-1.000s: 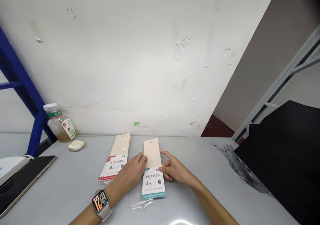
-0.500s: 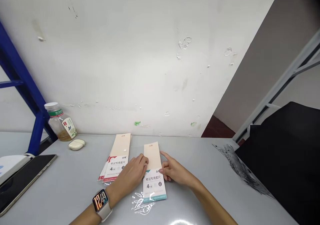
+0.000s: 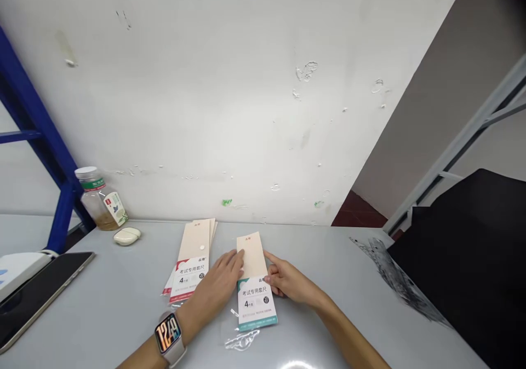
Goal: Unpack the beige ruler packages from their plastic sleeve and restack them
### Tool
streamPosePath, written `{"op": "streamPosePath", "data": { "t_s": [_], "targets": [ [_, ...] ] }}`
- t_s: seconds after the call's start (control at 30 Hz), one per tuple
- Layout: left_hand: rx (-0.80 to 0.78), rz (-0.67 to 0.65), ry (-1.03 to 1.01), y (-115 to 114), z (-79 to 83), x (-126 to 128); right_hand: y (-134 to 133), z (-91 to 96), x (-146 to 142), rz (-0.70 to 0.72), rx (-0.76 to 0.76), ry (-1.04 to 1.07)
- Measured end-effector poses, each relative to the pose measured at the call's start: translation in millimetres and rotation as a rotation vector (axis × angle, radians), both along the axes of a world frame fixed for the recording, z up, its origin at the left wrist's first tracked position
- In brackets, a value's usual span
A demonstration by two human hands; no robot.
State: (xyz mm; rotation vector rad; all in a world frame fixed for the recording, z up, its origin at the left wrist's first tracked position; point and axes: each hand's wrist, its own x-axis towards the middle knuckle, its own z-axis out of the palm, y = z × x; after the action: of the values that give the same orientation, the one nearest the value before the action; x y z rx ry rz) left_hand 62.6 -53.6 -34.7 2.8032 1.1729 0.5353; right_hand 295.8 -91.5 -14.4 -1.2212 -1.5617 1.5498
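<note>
A teal-edged ruler-set packet (image 3: 257,303) lies on the table, its long beige upper part (image 3: 251,253) pointing to the wall and a clear plastic flap at its near end. My left hand (image 3: 222,275), wearing a smartwatch, rests along the packet's left edge with its fingers stretched out. At the right edge, my right hand (image 3: 290,281) has its index finger extended along the side. Its thumb touches the packet's edge and the other fingers are curled. Left of my left hand, red-edged ruler-set packets (image 3: 189,278) overlap in a small stack, partly covered by that hand.
A phone (image 3: 41,292) and a white box (image 3: 20,273) sit at the left. Farther back are a cream case (image 3: 127,236) and a plastic jar (image 3: 102,202) beside a blue frame (image 3: 61,161). Black material (image 3: 472,259) covers the right side, against clear plastic film (image 3: 394,273).
The teal packet's near end has swung slightly to the right. My left hand's fingers have straightened from a more bent pose. The top red packet has shifted a little left.
</note>
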Motion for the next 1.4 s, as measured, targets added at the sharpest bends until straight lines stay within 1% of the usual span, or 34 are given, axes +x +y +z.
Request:
{"op": "streamPosePath", "data": {
  "t_s": [0.13, 0.27, 0.4, 0.5, 0.57, 0.7, 0.83, 0.9, 1.03, 1.2, 1.4],
  "targets": [
    [-0.063, -0.04, -0.065, -2.2, 4.0, -2.0, 0.8, -1.2, -0.5, 0.016, 0.004, 0.007],
    [-0.1, -0.044, -0.032, -3.0, 7.5, -3.1, 1.7, 1.8, 0.7, 0.005, 0.0, -0.003],
    [-0.103, -0.035, -0.01, -1.4, 1.6, -2.9, 2.5, 4.5, 7.6, -0.036, -0.006, -0.064],
    [-0.07, -0.049, -0.002, 0.6, -5.2, -1.8, 2.8, 6.3, 12.5, -0.038, -0.009, -0.09],
    [-0.045, -0.051, 0.009, 0.8, -6.0, -0.5, 2.8, 8.3, 14.0, -0.04, -0.012, -0.098],
    [-0.006, -0.046, 0.069, -4.2, 3.9, 3.4, 3.1, 10.3, 13.9, -0.056, -0.001, -0.104],
    [0.027, 0.005, 0.087, -10.6, 13.3, 3.4, 3.7, 6.6, 12.7, -0.068, 0.019, -0.098],
    [0.013, -0.001, 0.086, -11.4, 14.2, 0.8, 4.1, 5.5, 13.2, -0.078, 0.025, -0.099],
    [-0.027, -0.071, 0.094, -8.3, 13.6, -5.9, 5.1, 8.9, 18.7, -0.089, 0.042, -0.132],
    [-0.041, -0.122, 0.09, -5.6, 14.8, -9.8, 5.2, 12.4, 24.0, -0.063, 0.011, -0.12],
    [-0.026, -0.125, 0.074, -6.5, 13.8, -10.0, 3.8, 4.2, 10.9, -0.049, -0.007, -0.131]
  ]
}}
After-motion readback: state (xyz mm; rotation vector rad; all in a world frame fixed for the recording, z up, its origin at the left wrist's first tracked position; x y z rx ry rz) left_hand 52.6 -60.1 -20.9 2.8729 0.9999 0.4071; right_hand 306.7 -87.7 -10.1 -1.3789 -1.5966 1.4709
